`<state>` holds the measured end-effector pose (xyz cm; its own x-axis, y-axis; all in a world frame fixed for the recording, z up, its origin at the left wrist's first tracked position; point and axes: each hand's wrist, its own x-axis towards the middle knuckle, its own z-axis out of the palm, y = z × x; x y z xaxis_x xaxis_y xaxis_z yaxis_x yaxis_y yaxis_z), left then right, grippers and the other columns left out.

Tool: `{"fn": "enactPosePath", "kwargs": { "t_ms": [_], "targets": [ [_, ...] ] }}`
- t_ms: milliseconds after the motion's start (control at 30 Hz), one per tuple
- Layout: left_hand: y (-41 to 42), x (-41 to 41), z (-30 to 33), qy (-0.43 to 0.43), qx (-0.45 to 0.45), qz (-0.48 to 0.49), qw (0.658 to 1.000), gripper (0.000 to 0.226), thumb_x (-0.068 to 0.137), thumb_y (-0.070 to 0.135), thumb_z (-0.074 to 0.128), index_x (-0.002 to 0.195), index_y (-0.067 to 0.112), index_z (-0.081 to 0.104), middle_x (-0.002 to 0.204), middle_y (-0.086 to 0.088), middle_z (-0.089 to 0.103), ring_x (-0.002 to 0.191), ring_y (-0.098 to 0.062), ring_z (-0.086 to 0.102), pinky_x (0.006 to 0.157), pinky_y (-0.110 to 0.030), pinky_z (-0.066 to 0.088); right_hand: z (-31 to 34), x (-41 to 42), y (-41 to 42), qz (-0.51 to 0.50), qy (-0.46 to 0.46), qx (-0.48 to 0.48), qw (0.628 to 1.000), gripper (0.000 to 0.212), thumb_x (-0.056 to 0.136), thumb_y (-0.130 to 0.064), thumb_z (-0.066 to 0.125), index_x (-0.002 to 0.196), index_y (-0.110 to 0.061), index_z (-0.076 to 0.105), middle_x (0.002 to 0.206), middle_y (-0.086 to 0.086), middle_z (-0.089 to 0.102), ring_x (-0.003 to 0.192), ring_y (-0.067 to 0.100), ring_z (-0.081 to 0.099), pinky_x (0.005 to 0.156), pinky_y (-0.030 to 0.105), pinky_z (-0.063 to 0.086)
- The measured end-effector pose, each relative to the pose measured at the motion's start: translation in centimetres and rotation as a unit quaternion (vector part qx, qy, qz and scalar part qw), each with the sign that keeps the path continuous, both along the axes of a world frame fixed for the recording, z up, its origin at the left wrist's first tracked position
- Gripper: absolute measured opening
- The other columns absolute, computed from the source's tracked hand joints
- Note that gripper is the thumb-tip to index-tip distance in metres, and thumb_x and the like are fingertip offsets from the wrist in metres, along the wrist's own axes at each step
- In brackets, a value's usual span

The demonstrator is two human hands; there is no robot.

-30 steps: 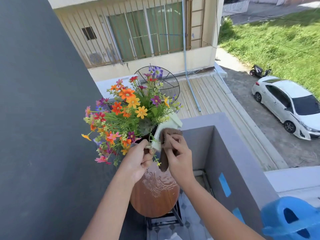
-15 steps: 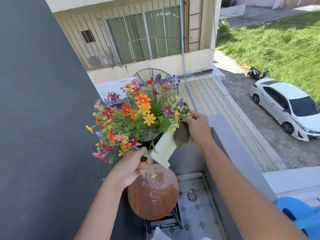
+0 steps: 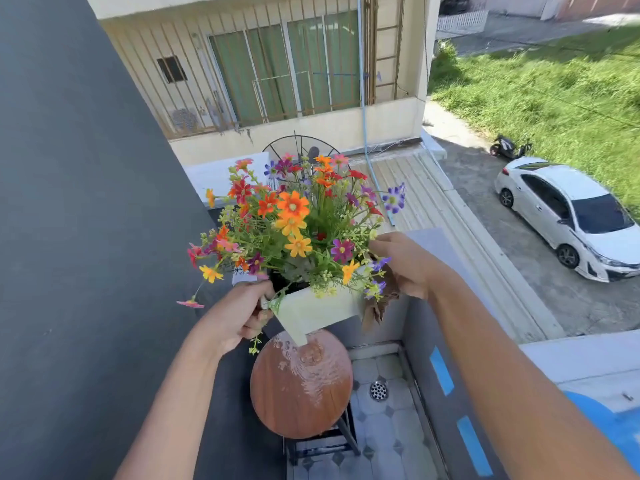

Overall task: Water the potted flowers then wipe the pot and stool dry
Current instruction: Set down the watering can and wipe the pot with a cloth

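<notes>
2 hands lift white square pot [image 3: 313, 311] of bright mixed flowers [image 3: 294, 220]: left hand [image 3: 235, 320] gripping rim, right hand [image 3: 403, 263] pressing brown cloth [image 3: 379, 306] to side; round wooden stool [image 3: 301, 382] wet.

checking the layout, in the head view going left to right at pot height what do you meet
left hand → white pot → brown cloth → right hand

Behind the right hand's fingers [image 3: 381, 242] the crumpled brown cloth [image 3: 379, 308] is mostly hidden by the square white pot [image 3: 318, 310] and blooms, while the bright blue plastic object [image 3: 620, 431] is cut by the frame's right edge.
</notes>
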<state>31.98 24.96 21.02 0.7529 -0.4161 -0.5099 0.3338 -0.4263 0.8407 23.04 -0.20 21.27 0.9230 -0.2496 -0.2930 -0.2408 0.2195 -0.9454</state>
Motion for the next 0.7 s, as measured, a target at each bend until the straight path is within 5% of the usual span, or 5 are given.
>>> {"fn": "enactPosePath", "kwargs": {
  "t_ms": [100,200,300,567,700],
  "targets": [
    [0.0,0.2,-0.3,-0.015,-0.006,0.000,1.000,0.029,0.078,0.015,0.050,0.054,0.020,0.034,0.049,-0.002,0.032,0.046,-0.012,0.009,0.044,-0.020,0.005,-0.1,0.0,0.4,0.014,0.013,-0.019,1.000,0.025,0.073,-0.013,0.070,0.058,-0.010,0.050,0.064,0.008,0.035,0.049,0.015,0.036,0.047,0.021,0.037],
    [0.1,0.3,-0.5,-0.026,-0.002,0.002,1.000,0.023,0.065,0.022,0.052,0.050,0.021,0.035,0.046,0.000,0.033,0.045,-0.013,0.010,0.046,-0.022,0.004,-0.4,0.1,0.4,0.009,0.031,-0.049,0.998,0.029,0.086,0.001,0.062,0.061,-0.009,0.050,0.056,0.004,0.034,0.039,0.013,0.035,0.040,0.019,0.040],
    [0.4,0.6,-0.9,-0.028,0.010,0.016,0.999,0.025,0.081,0.022,0.051,0.060,0.019,0.038,0.048,-0.002,0.031,0.045,-0.012,0.011,0.048,-0.024,0.004,-0.1,0.0,1.1,-0.004,0.044,-0.060,0.997,0.013,0.088,0.003,0.063,0.077,-0.001,0.055,0.054,0.002,0.037,0.038,0.017,0.039,0.045,0.028,0.051],
    [-0.4,1.7,-0.3,-0.054,-0.012,0.103,0.993,0.038,0.094,0.047,0.048,0.081,0.012,0.056,0.049,-0.002,0.040,0.037,-0.014,0.021,0.042,-0.021,0.014,-3.9,0.8,3.1,-0.174,0.029,-0.006,0.984,0.017,0.078,-0.001,0.063,0.063,-0.007,0.058,0.055,0.003,0.039,0.049,0.017,0.039,0.059,0.040,0.044],
    [0.8,1.1,-0.9,-0.256,0.059,0.250,0.932,0.035,0.082,0.041,0.050,0.069,0.010,0.057,0.058,-0.003,0.047,0.062,-0.025,0.042,0.055,-0.034,0.032,-5.0,0.6,4.0,-0.243,-0.007,0.077,0.967,0.028,0.089,0.000,0.061,0.063,-0.010,0.063,0.068,0.010,0.045,0.056,0.018,0.048,0.049,0.030,0.047]
  ]
}}
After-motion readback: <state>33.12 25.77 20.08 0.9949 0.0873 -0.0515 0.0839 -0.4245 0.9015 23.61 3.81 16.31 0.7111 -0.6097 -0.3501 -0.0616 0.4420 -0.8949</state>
